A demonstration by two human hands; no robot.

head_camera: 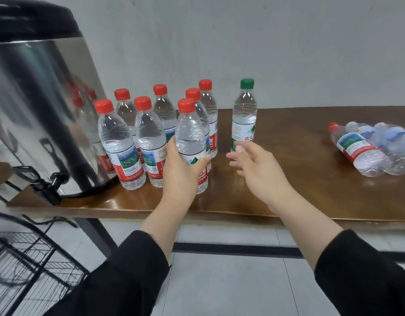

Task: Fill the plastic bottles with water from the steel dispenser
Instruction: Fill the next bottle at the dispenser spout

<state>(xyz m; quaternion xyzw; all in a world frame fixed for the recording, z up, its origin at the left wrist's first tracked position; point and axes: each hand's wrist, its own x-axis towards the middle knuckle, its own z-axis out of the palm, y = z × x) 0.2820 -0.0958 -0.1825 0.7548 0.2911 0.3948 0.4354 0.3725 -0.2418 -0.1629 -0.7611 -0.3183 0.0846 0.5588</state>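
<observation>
- the front red-capped bottle (190, 142) stands upright on the wooden table (299, 179), just right of the steel dispenser (41, 110) and at the near edge of the cluster of red-capped bottles (151, 124) beside it.
- the left hand (181, 165) grips this bottle around its labelled middle, fingers curled round the left side and the thumb across the front over the label.
- it looks filled nearly to the shoulder and capped, so i judge it fairly heavy for its size, with thin walls that give under a hard squeeze (the label band is the stiffest and least slippery place to hold).
- the right hand (254, 165) holds nothing, fingers spread and relaxed, its fingertips (239, 148) at the base of the green-capped bottle (243, 117); whether they touch it i cannot tell.
- the green-capped bottle stands upright, farther right of the dispenser than the cluster and apart from it.
- the empty bottles (368, 151) lie on their sides far right of the dispenser, light and easily crushed by my reckoning.
- the dispenser's black tap (51, 185) overhangs the table's near edge.
</observation>
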